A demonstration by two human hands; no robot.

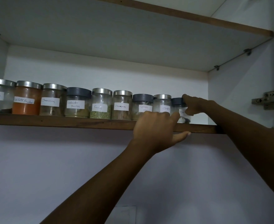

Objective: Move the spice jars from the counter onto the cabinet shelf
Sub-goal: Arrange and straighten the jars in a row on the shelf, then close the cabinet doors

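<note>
Eight labelled jars (pixel 78 102) stand in a row along the front edge of the shelf (pixel 68 121). The left hand (pixel 155 126) lies across that edge, fingers loosely extended to the ninth jar (pixel 182 118) at the row's right end. The right hand (pixel 193 105) pinches this jar, thumb in front, fingers on top.

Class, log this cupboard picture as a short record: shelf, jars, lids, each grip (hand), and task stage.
shelf: wooden-edged cabinet shelf
jars: row of jars, nine, labelled, along the front edge
lids: six steel, three dark
end: last jar, dark lid, right end, beside the Cloves jar
right grip: hand holds the last jar, fingers over lid, thumb on front
left grip: fingertips touch the last jar's left side; thumb under shelf edge
stage: last jar on shelf, not released
</note>
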